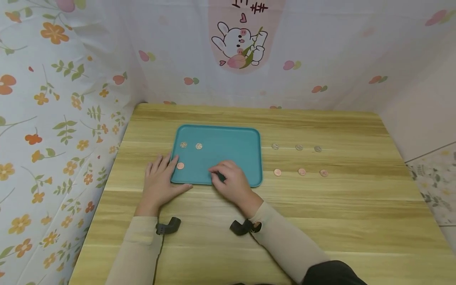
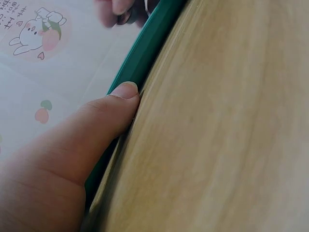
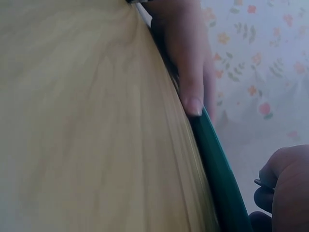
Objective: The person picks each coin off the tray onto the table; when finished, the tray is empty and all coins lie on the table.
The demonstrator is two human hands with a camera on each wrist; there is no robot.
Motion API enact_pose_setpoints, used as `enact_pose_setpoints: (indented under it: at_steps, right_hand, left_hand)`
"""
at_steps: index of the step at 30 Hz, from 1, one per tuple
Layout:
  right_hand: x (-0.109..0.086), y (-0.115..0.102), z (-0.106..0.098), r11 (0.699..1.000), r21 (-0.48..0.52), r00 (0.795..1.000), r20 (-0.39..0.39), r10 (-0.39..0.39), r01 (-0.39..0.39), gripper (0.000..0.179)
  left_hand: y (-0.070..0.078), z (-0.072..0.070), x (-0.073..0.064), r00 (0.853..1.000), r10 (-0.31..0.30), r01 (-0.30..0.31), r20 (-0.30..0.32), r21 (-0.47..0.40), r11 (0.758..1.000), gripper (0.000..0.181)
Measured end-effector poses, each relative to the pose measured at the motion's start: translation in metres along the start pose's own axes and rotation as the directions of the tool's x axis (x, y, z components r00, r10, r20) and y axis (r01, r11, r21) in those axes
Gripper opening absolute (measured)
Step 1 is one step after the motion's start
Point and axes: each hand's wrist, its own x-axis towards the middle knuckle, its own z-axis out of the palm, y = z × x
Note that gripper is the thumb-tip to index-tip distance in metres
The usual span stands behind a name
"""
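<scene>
A teal tray lies on the wooden table. My left hand rests at its front left corner, fingers spread along the left side and thumb against the front rim. Over the front part of the tray, my right hand pinches a coin between thumb and fingertips; only its thin edge shows in the right wrist view. Inside the tray, a copper coin sits near the left fingers, with a silvery coin and another silvery coin behind it.
Right of the tray, three silvery coins form a row on the table, and three copper coins form a row in front of them. Patterned cloth hangs behind the table and along its left side.
</scene>
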Motion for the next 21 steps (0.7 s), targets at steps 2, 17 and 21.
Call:
enact_pose_setpoints:
  at_steps: [2, 17, 21]
  right_hand:
    - [-0.003, 0.004, -0.005, 1.000, 0.004, 1.000, -0.012, 0.008, -0.008, 0.011]
    - [-0.017, 0.023, -0.041, 0.999, -0.038, 0.992, -0.123, 0.008, -0.013, 0.011]
    - [-0.021, 0.032, -0.054, 0.999, -0.040, 0.987, -0.159, 0.025, -0.032, 0.011]
  left_hand:
    - [0.000, 0.000, 0.000, 1.000, -0.003, 0.003, 0.002, -0.002, 1.000, 0.115]
    - [0.000, -0.001, 0.000, 1.000, -0.008, 0.008, 0.022, -0.012, 1.000, 0.114]
    - [0.000, -0.001, 0.000, 1.000, -0.006, 0.006, 0.018, -0.014, 1.000, 0.115]
